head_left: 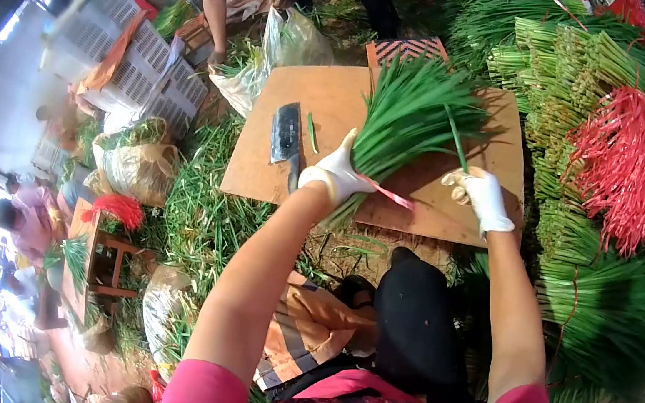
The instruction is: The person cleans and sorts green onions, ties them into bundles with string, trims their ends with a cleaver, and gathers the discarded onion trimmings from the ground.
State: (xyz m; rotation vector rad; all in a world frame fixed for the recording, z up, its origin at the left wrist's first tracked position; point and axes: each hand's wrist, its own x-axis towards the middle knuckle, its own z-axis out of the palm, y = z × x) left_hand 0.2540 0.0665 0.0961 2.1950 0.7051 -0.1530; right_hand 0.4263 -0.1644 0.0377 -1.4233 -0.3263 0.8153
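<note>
Head view: I see two gloved hands over the worktop (254, 167) at the centre of the frame. The left hand (337, 172) is closed around the lower part of the bundle of greens (409, 110), thumb pointing up the frame. The right hand (478, 197), at centre right, has its fingers curled on a single stalk (456, 138).

Reference relation: the bundle's long axis runs from its butt end, just below the left hand, to leaf tips fanned toward the upper right. From the right hand, the bundle lies to the upper left. The left hand is nearer, being in contact; I read the right hand as apart from it. The stalk leans up and left, its far end over the leaves in the frame; I cannot tell whether they touch.

A pink strip (391, 195) extends right from the left hand; whether it encircles the bundle is hidden. The knife (286, 137) lies left of the bundle, handle down the frame, close to the left wrist.
</note>
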